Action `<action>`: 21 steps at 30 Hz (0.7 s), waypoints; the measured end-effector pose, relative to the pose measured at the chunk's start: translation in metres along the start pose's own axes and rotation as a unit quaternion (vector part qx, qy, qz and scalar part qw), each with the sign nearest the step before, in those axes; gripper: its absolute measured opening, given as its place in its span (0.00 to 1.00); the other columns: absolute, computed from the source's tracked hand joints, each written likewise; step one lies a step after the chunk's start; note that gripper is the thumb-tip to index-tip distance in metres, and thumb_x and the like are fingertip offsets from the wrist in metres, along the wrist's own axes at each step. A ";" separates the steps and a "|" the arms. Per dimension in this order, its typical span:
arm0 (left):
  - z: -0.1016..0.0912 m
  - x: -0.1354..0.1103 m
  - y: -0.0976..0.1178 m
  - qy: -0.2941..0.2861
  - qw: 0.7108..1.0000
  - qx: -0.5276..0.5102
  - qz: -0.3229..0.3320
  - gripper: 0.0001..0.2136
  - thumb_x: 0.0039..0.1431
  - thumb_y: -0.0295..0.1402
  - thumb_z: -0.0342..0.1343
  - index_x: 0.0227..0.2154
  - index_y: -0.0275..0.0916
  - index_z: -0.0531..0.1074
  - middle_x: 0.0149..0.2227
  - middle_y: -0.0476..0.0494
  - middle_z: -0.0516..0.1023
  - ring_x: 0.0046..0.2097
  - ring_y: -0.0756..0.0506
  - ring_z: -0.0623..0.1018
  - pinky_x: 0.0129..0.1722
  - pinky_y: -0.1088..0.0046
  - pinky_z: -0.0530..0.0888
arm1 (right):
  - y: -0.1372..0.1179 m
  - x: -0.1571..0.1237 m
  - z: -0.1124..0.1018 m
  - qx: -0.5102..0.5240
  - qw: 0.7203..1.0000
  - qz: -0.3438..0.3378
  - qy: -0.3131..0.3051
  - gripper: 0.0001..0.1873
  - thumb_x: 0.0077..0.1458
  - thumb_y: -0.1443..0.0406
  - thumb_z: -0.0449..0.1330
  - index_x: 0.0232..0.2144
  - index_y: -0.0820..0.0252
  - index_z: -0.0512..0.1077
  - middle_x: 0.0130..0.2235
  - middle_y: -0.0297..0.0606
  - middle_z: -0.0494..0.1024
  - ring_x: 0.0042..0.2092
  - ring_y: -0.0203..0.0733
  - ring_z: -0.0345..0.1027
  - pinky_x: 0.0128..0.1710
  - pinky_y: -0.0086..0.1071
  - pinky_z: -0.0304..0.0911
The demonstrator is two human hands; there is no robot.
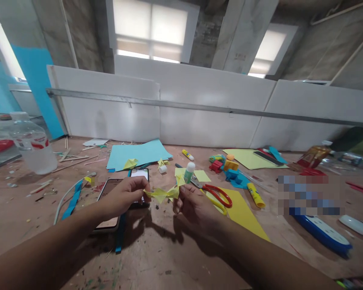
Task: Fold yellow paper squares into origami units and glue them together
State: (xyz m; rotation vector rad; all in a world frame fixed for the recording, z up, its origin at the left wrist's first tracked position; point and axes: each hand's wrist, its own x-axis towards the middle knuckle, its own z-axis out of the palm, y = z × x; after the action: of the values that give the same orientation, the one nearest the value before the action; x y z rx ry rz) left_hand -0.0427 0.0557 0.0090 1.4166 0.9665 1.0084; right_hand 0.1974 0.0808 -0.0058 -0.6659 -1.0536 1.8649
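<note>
Between my two hands a folded piece of yellow paper (161, 195) is stretched above the table, pointed and creased in several places. My left hand (127, 192) pinches its left end. On the other side, my right hand (189, 201) is closed on its right end, the fingertips partly hidden. Just behind the right hand stands a glue stick (189, 171) with a white cap. Scissors with red and yellow handles (220, 194) lie beside that hand. Beneath the left forearm rests a phone (109, 219), and a second phone (139, 173) lies behind the left hand.
Light blue paper sheets (136, 153) lie at the back, yellow paper (245, 213) at the right. A yellow glue tube (255, 195) and small coloured paper pieces (231, 165) are scattered beyond. A water bottle (33, 145) stands left; a blue-and-white power strip (320, 233) lies right.
</note>
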 end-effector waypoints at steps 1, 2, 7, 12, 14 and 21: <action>0.000 0.000 -0.001 0.002 1.000 0.002 0.002 0.08 0.67 0.36 0.61 0.35 0.36 0.75 0.32 0.50 0.77 0.33 0.48 0.78 0.35 0.68 0.78 | 0.000 0.000 0.001 0.002 1.000 0.004 -0.003 0.20 0.48 0.53 0.75 0.26 0.57 0.70 0.23 0.27 0.72 0.24 0.32 0.63 0.26 0.25 0.62; -0.001 0.001 -0.002 0.004 1.000 0.003 0.005 0.09 0.67 0.37 0.60 0.35 0.36 0.75 0.33 0.50 0.78 0.34 0.48 0.79 0.35 0.67 0.78 | 0.000 -0.001 0.001 0.002 1.000 0.009 -0.006 0.20 0.48 0.54 0.75 0.26 0.57 0.71 0.22 0.27 0.72 0.24 0.32 0.62 0.26 0.25 0.62; 0.001 0.001 0.002 0.036 0.999 0.002 0.029 0.12 0.64 0.42 0.62 0.34 0.37 0.77 0.34 0.47 0.79 0.34 0.47 0.78 0.36 0.67 0.76 | 0.002 -0.003 0.002 -0.009 0.999 0.031 -0.020 0.20 0.46 0.55 0.76 0.24 0.58 0.70 0.20 0.28 0.71 0.22 0.33 0.60 0.22 0.25 0.59; 0.006 -0.001 0.012 0.073 0.997 0.003 0.032 0.17 0.57 0.49 0.64 0.34 0.39 0.82 0.34 0.42 0.80 0.35 0.42 0.80 0.32 0.70 0.74 | 0.003 -0.003 0.002 -0.016 1.000 0.006 0.010 0.18 0.45 0.58 0.77 0.24 0.59 0.72 0.22 0.30 0.73 0.24 0.34 0.66 0.24 0.26 0.62; 0.007 0.000 0.014 0.081 0.996 0.008 0.026 0.17 0.56 0.49 0.65 0.35 0.39 0.82 0.32 0.42 0.81 0.35 0.41 0.80 0.32 0.70 0.74 | 0.000 -0.001 0.002 -0.009 0.999 -0.023 0.040 0.17 0.45 0.58 0.77 0.26 0.59 0.73 0.23 0.30 0.74 0.25 0.34 0.67 0.27 0.26 0.64; 0.008 0.005 0.002 0.083 0.996 0.020 -0.022 0.10 0.50 0.40 0.71 0.29 0.40 0.80 0.27 0.44 0.83 0.26 0.46 0.78 0.26 0.74 0.71 | -0.012 0.008 -0.002 0.008 0.981 -0.124 0.146 0.20 0.41 0.60 0.79 0.30 0.58 0.74 0.29 0.31 0.79 0.28 0.32 0.69 0.30 0.26 0.66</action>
State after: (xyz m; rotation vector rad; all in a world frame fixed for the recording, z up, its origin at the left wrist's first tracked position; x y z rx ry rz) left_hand -0.0339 0.0580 0.0112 1.3545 1.1394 1.0930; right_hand 0.2003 0.0917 0.0037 -0.7371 -0.8858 1.5064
